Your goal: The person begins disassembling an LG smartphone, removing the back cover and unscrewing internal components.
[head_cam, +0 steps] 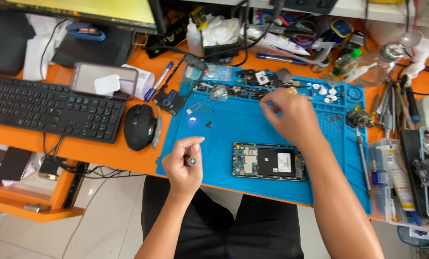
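- Nearest the camera, the left hand (184, 163) hovers over the near-left edge of the blue work mat (233, 122), its grip clenched on a small screwdriver (191, 160) whose round metal end cap faces up between thumb and curled fingers.
- At 3 o'clock from that hand, an opened phone (269, 161) lies flat on the mat, back cover off, showing a green circuit board and a black battery with a white label.
- From the phone, at about 12 o'clock, the right hand (291, 115) reaches to the far part of the mat; its fingertips are pinched together by a row of small loose phone parts (233, 88), but whether the grip holds anything I cannot tell.
- Small white caps (326, 91) sit in the mat's tray section at 2 o'clock from the right hand.
- Off the mat at 9 o'clock, a black mouse (139, 126) rests on the orange counter (104, 148), with a black keyboard (46, 108) just beyond it.
- A phone in a clear case (104, 79) lies at the keyboard's far edge, a white card on top.
- At 3 o'clock from the mat, tweezers and drivers (392, 108) lie clustered beside a clear plastic bin (392, 182).
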